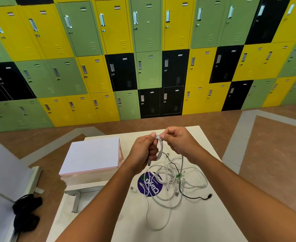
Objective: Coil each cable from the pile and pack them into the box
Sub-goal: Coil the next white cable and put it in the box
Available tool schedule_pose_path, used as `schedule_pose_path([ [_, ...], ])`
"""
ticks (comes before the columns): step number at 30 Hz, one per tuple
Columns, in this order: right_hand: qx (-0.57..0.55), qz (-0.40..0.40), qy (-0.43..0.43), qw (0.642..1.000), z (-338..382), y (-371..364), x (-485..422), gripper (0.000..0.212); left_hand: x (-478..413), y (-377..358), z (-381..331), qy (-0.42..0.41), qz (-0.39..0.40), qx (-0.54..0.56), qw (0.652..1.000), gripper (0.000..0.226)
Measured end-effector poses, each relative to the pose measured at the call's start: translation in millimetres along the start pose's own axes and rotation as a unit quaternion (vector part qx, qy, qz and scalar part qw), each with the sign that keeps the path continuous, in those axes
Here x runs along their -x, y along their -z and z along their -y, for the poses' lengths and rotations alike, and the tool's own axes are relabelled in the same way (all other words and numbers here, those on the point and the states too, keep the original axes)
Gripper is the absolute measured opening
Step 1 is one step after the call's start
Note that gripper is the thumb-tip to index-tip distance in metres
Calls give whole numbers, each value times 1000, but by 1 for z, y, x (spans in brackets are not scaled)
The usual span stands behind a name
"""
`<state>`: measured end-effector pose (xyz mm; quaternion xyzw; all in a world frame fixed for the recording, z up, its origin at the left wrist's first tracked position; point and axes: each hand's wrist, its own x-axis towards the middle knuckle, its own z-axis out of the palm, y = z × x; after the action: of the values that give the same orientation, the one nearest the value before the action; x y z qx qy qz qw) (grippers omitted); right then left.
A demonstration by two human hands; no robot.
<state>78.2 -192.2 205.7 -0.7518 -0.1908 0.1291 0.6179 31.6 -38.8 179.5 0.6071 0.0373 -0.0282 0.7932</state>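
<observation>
Both hands are raised above the white table (187,224). My left hand (143,151) grips a small coil of white cable (159,149), whose plug end hangs below the fist. My right hand (177,140) pinches the same cable at the top of the loop, and the cable's free length drops from it to the table. Below lies a tangled pile of white cables (175,182) with one black cable (196,197) running through it. The closed box (91,154), white-lidded with pale pink sides, stands at the table's left.
A round purple sticker (150,186) lies under the pile's left side. Lockers in yellow, green and black fill the wall behind. A black bundle (26,213) lies on the floor at lower left, beside a white panel. Brown floor surrounds the table.
</observation>
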Motion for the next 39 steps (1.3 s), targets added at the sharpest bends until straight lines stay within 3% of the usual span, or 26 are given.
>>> schedule_pose_path([
  [8,-26,-4,13,1000,0,-4,1,18,-4,-5,-5,1,-28,114,993,39],
  [16,-20,-3,-33,999,-17,-2,2,21,-4,-5,-4,36,-35,194,980,41],
  [22,33,27,-92,995,-52,-12,15,28,-13,-2,-13,-36,-81,239,967,36],
  [26,185,98,-94,973,-57,-38,29,28,-20,-1,-2,-94,-149,148,973,37],
  [30,424,132,-34,895,-45,-51,28,18,-16,2,22,-120,-175,-87,973,49],
  [35,557,118,75,819,-7,-46,27,16,-1,8,32,-90,-53,-212,972,67],
  [39,554,93,93,822,16,-27,16,16,6,10,24,-73,21,-262,962,65],
])
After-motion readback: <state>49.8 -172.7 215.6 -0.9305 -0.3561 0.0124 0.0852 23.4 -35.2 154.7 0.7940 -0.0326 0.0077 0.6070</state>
